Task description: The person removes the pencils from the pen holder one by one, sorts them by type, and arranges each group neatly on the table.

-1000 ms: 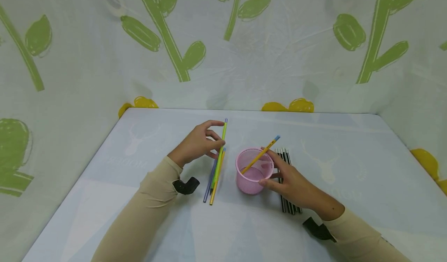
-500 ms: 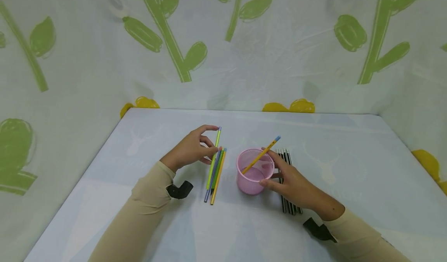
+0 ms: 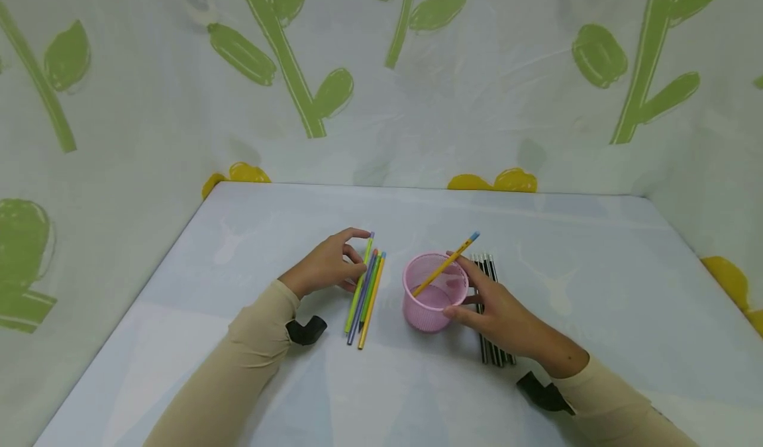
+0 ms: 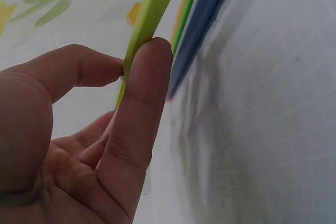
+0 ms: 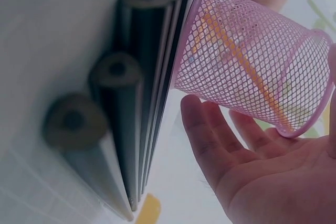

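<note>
My left hand (image 3: 330, 261) pinches a lime-green pencil (image 3: 353, 309) between thumb and finger, one finger reaching its far end. In the left wrist view this lime-green pencil (image 4: 152, 14) slants up from the fingertips. Close on its right lie a blue pencil (image 3: 357, 314), a darker green pencil and a yellow pencil (image 3: 371, 306), roughly parallel on the table. My right hand (image 3: 501, 311) holds a pink mesh pencil cup (image 3: 424, 316) by its right side, thumb at the near rim. A yellow pencil (image 3: 448, 261) with a blue end leans inside the cup.
Several black pencils (image 3: 490, 353) lie side by side under and beside the right hand. The pale table (image 3: 405, 394) has its far edge against a white wall covering (image 3: 501, 116) printed with green plants. Both wrists carry black straps.
My left hand has drawn the lime-green pencil left and toward me, from above the other pencils to their left side. The right hand and cup have stayed put.
</note>
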### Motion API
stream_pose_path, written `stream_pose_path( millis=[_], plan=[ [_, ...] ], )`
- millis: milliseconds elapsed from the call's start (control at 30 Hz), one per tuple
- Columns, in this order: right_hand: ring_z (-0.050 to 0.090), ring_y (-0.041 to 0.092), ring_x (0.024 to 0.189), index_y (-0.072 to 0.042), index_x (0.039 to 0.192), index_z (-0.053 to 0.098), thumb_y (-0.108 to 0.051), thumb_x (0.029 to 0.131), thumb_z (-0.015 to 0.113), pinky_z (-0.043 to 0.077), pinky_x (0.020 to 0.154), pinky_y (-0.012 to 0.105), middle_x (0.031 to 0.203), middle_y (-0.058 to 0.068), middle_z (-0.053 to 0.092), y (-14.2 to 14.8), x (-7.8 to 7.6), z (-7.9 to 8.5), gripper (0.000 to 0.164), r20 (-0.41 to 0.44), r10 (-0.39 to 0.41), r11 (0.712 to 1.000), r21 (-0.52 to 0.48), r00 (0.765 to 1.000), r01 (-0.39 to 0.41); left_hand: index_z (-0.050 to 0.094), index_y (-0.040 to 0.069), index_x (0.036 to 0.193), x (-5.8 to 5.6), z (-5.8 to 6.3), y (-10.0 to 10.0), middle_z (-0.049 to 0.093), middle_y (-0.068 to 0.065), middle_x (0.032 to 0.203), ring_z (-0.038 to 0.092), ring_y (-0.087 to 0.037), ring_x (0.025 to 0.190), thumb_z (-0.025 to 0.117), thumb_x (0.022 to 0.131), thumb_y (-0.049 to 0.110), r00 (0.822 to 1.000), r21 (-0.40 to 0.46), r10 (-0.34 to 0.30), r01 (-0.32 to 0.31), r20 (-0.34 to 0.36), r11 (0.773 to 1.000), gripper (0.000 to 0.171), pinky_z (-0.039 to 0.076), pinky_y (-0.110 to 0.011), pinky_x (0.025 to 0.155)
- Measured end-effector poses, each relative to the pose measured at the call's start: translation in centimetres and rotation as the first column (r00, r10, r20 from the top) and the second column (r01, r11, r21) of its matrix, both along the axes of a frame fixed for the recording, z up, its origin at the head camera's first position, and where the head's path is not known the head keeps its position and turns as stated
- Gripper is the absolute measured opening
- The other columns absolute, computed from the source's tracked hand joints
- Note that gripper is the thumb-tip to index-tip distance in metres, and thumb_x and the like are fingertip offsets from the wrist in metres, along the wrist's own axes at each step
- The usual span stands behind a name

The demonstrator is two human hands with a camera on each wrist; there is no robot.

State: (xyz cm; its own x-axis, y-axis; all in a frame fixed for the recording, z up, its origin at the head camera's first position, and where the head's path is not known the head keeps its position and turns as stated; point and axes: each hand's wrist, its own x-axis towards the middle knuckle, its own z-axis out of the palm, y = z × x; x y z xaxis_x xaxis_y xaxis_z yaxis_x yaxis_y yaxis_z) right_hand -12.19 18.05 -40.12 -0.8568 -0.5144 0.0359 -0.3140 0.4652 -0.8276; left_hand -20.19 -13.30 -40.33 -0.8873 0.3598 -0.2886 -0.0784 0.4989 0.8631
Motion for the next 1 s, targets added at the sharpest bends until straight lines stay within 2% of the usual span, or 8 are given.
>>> stream_pose_path(
  millis=[167,333,700,1000],
  plan=[
    [0.061,0.037,0.12,-0.015,0.16,0.016,-0.031,0.096,0.068,0.059,0.09,0.037,0.158,0.016,0.034,0.03,0.01,0.17,0.085,0.0,0.0,1.0,0.005,1.0,0.0,0.042,0.025,0.148,0.0,-0.08,0.25,0.066,-0.01,0.106,0.069,-0.019,0.072,0.069,0.089,0.008,1.0,-0.066,0.014,-0.013,0.009,0.998,0.067,0.061,-0.032,0.064],
    [0.062,0.035,0.118,-0.017,0.16,0.016,-0.031,0.096,0.069,0.058,0.088,0.036,0.157,0.016,0.036,0.12,0.06,0.15,0.084,0.003,-0.002,1.0,0.003,1.0,0.002,0.044,0.023,0.147,0.03,-0.11,0.22,0.064,-0.011,0.107,0.068,-0.018,0.073,0.07,0.09,0.01,1.0,-0.107,0.011,-0.009,0.016,0.994,0.064,0.061,-0.031,0.063],
    [0.063,0.035,0.118,-0.017,0.16,0.017,-0.03,0.096,0.069,0.059,0.089,0.037,0.156,0.016,0.037,0.13,-0.03,-0.05,0.084,-0.003,0.002,1.0,0.0,1.0,-0.002,0.051,0.013,0.143,0.08,-0.24,0.11,0.064,-0.012,0.107,0.067,-0.017,0.073,0.069,0.089,0.007,0.999,-0.108,-0.019,0.022,0.029,0.994,0.057,0.06,-0.031,0.06],
    [0.062,0.035,0.118,-0.014,0.16,0.017,-0.029,0.096,0.069,0.058,0.089,0.035,0.156,0.016,0.037,0.1,-0.05,0.05,0.083,-0.012,0.008,1.0,-0.003,1.0,-0.008,0.051,0.013,0.142,0.39,0.18,0.36,0.065,-0.011,0.102,0.067,-0.017,0.062,0.069,0.09,0.008,0.999,-0.195,-0.044,0.044,0.006,0.98,0.056,0.059,-0.03,0.057]
  ],
)
